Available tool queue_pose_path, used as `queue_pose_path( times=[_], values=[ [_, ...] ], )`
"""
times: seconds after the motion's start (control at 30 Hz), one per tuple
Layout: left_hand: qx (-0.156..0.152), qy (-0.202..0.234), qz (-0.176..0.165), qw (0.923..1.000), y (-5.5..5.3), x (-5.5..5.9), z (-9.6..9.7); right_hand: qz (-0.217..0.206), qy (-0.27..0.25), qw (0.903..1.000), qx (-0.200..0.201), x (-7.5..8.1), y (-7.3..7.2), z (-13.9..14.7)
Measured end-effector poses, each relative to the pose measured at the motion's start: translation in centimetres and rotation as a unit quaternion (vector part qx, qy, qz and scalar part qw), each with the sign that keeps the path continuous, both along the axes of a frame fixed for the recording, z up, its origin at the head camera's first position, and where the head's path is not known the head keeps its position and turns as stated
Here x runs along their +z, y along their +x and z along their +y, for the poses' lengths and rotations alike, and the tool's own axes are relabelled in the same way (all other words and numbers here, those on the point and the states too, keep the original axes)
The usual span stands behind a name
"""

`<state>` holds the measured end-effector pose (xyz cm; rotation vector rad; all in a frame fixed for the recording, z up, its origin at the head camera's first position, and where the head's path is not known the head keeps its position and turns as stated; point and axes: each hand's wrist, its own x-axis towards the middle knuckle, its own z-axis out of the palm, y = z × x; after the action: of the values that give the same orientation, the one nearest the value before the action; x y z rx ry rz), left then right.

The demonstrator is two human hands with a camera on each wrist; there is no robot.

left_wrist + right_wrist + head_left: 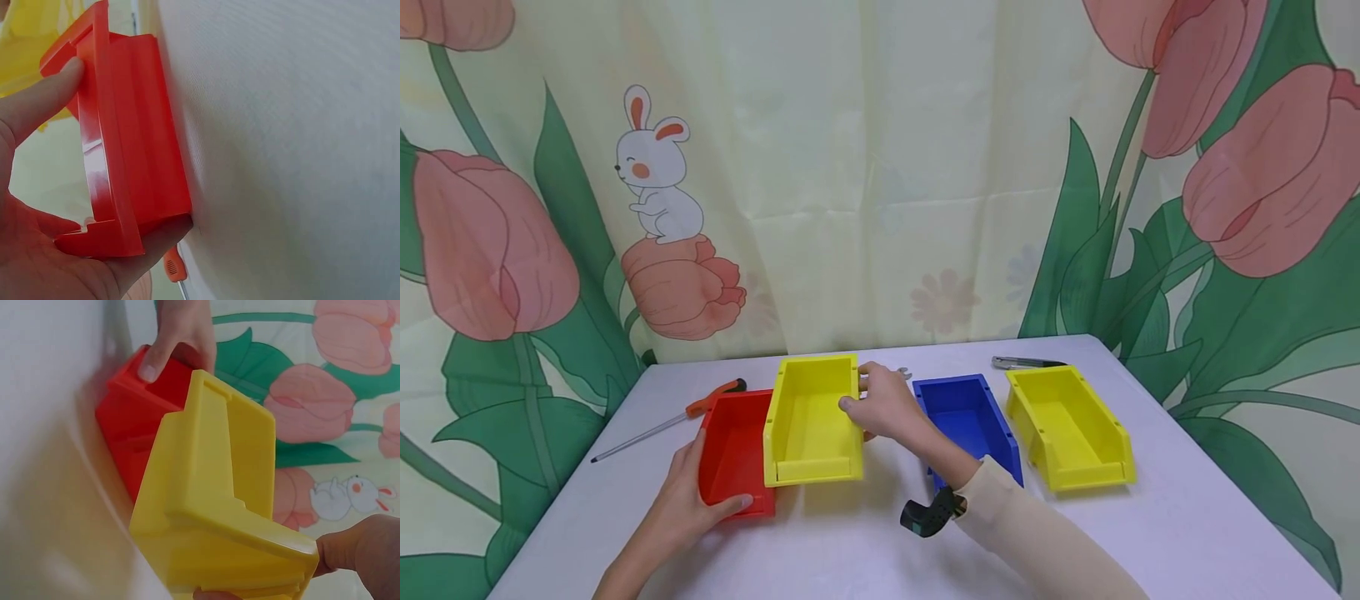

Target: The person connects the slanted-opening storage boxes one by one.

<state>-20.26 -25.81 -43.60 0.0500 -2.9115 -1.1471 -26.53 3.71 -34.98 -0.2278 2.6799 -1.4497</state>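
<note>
Your right hand (889,406) pinches the yellow bin (816,421) by its side wall (219,556), good spot, beside the red bin (730,458) your left hand (683,492) grips; both likely light, stiff, slick plastic.

On tbl (850,562): screwdriver (702,407) L of/behind leftmost bin (730,454), hand tool (1028,363) behind rightmost bin (1067,425).

We can't name the room; we see a tabletop workspace, printed curtain (820,167) filling the upper frame, white table (850,554) below.
</note>
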Motion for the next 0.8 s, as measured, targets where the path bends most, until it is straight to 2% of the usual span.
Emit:
queue_pose_path(
  times=[0.2, 0.43, 0.8],
  values=[
    [-0.003, -0.005, 0.003, 1.0, 0.1, 0.0, -0.12, 0.006, -0.003, 1.0, 0.004, -0.01, 0.04, -0.1],
    [-0.008, 0.001, 0.009, 0.9999, 0.09, -0.18, -0.31, 0.003, 0.006, 0.9999, -0.011, -0.27, 0.09, -0.15],
    [-0.004, -0.001, 0.0, 1.0, -0.03, -0.23, -0.29, 0.0, -0.004, 1.0, -0.009, -0.38, 0.04, -0.12]
  ],
)
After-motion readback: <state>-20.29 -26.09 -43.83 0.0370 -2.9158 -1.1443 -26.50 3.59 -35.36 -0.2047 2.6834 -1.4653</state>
